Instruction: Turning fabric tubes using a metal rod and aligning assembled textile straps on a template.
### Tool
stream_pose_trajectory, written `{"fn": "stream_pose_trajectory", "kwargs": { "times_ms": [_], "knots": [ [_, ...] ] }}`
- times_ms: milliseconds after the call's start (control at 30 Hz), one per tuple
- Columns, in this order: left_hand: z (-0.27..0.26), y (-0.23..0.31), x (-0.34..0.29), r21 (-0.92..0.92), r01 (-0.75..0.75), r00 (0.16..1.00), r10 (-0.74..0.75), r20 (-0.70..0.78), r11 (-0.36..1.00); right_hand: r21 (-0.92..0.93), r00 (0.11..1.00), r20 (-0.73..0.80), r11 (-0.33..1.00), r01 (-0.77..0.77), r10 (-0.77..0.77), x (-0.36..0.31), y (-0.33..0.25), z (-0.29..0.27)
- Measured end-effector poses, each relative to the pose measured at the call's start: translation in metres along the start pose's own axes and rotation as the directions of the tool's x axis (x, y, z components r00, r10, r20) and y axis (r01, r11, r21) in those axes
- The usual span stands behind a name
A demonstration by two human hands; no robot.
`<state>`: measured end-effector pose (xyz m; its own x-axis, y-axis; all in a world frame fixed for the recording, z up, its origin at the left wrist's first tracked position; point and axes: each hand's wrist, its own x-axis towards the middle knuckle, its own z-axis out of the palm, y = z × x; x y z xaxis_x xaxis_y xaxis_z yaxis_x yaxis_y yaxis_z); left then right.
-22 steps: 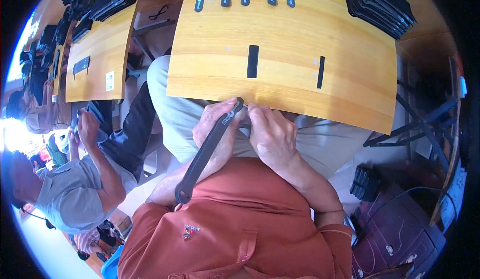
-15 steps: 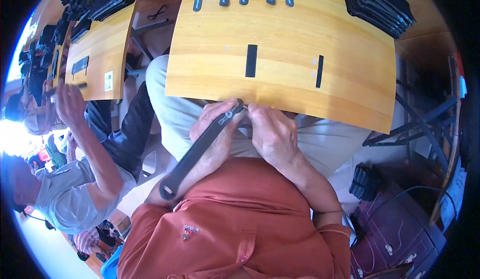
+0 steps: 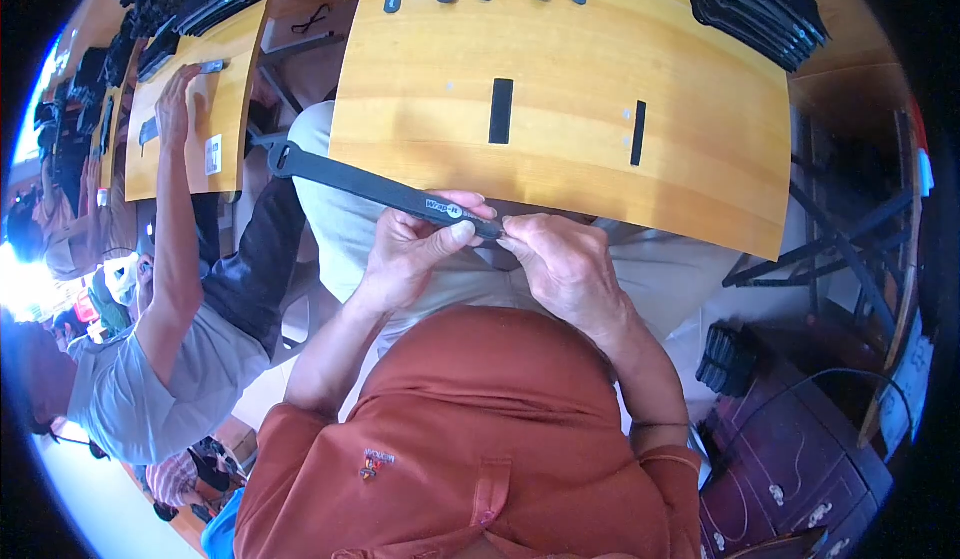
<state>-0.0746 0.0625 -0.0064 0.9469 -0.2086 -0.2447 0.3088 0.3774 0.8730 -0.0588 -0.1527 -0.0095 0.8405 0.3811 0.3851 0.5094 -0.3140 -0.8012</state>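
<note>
Pinching the strap (image 3: 370,187), the left hand (image 3: 412,254) has swung its tail out left of the table (image 3: 600,54); right hand (image 3: 568,257) pinches the tip, so it's still mid-fiddle.

Yellowish tabletop (image 3: 420,69) seen from above, dark legs (image 3: 845,231) crossed at right, another table (image 3: 228,99) set at left, dark red drawers (image 3: 790,459) placed at lower right, pale floor (image 3: 258,396) partly hidden, far left flooded with light (image 3: 25,284).

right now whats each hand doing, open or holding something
Left hand: closed, holding the black strap.
Right hand: closed at the strap's end; cannot tell whether holding anything.
</note>
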Motion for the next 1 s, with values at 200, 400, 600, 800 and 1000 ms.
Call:
{"fn": "stream_pose_trajectory", "kwargs": {
  "times_ms": [200,400,600,800,1000],
  "knots": [
    [0.004,0.000,0.000,-0.070,0.044,0.999,-0.045,-0.007,0.997,-0.104,0.999,0.045,0.995,-0.010,0.014,0.005,-0.012,-0.006],
    [0.014,-0.009,-0.004,-0.038,-0.006,0.995,0.002,-0.100,0.999,-0.093,0.999,0.032,0.995,-0.024,0.027,-0.001,-0.005,0.002],
    [0.015,-0.010,-0.007,0.059,-0.014,0.995,0.020,-0.100,0.998,-0.005,0.997,0.038,0.998,-0.067,0.067,-0.002,-0.009,0.003],
    [0.014,-0.005,-0.010,0.206,0.004,0.996,0.016,-0.092,0.979,0.029,0.989,0.101,0.993,-0.115,0.111,-0.004,-0.011,0.000],
    [0.020,-0.001,-0.016,0.225,-0.013,0.993,0.038,-0.109,0.974,-0.181,0.998,0.063,0.983,0.008,0.003,-0.007,-0.017,0.008]
  ]
}}
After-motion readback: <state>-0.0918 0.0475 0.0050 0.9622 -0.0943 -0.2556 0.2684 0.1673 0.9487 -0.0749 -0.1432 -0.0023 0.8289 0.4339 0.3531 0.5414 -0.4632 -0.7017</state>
